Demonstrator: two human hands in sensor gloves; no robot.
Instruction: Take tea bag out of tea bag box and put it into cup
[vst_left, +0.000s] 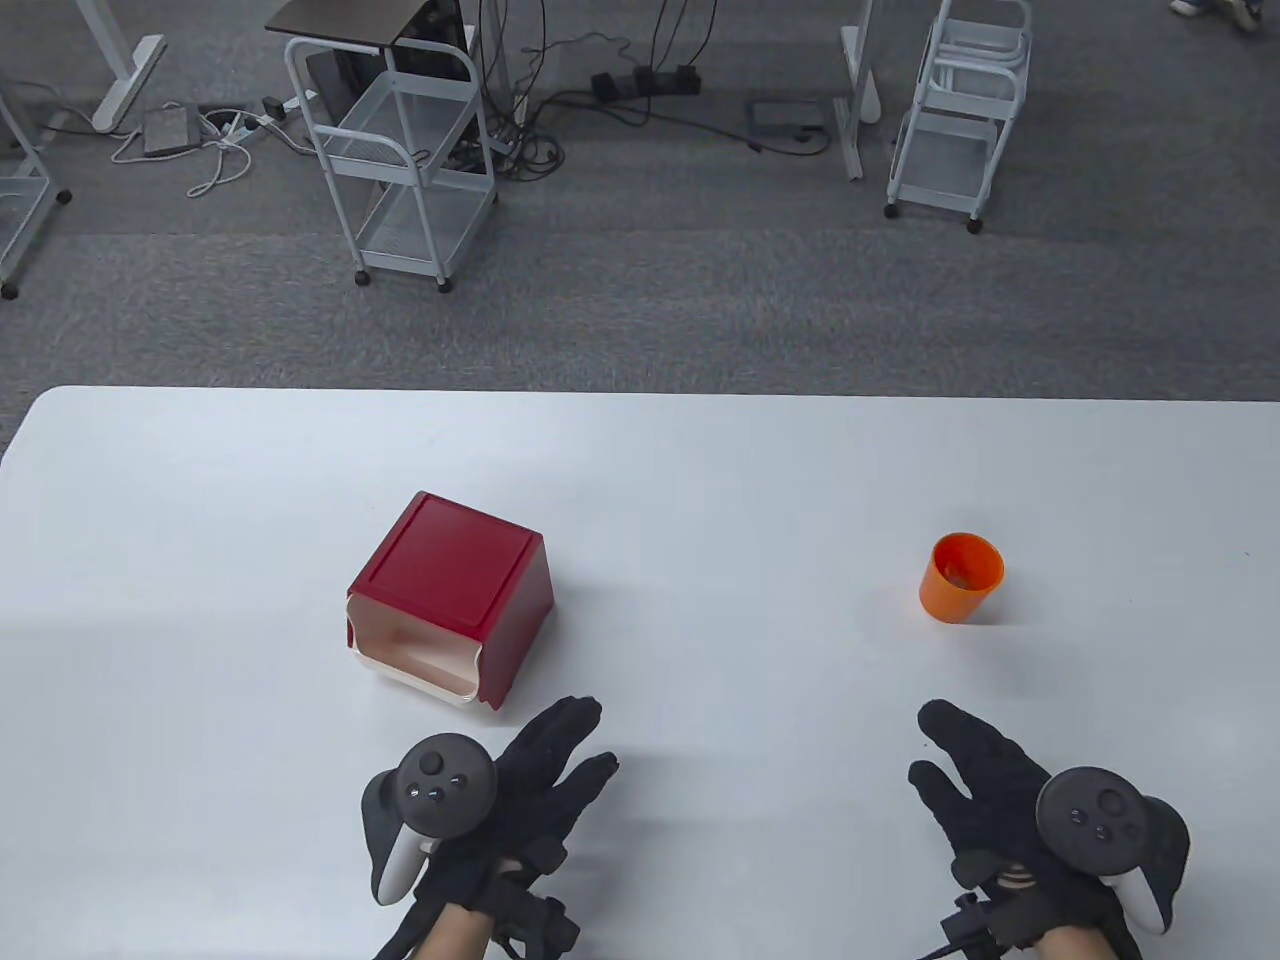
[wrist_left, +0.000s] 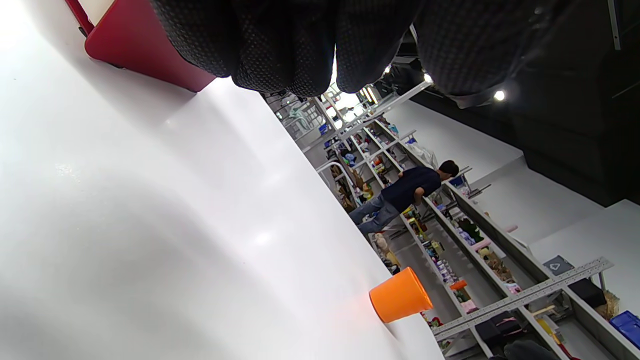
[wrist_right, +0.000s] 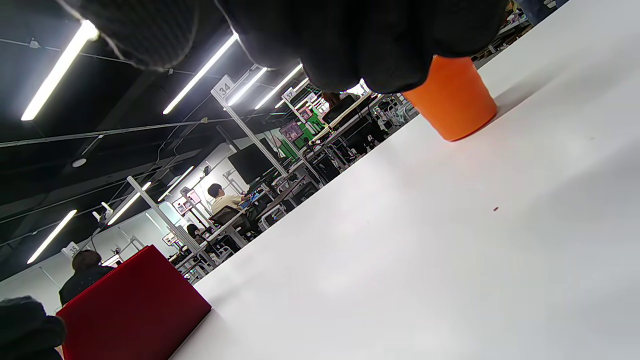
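A red tea bag box (vst_left: 450, 595) with a pale open front stands left of the table's middle, and it also shows in the left wrist view (wrist_left: 140, 52) and the right wrist view (wrist_right: 130, 310). An orange cup (vst_left: 961, 577) stands upright to the right; it shows in the left wrist view (wrist_left: 400, 301) and the right wrist view (wrist_right: 452, 102). My left hand (vst_left: 560, 770) lies open just in front of the box, holding nothing. My right hand (vst_left: 960, 765) lies open in front of the cup, holding nothing. No tea bag is plainly visible.
The white table (vst_left: 700, 480) spans the view, with its far edge at mid-frame. White wire carts (vst_left: 400, 150) and cables stand on the grey floor beyond it.
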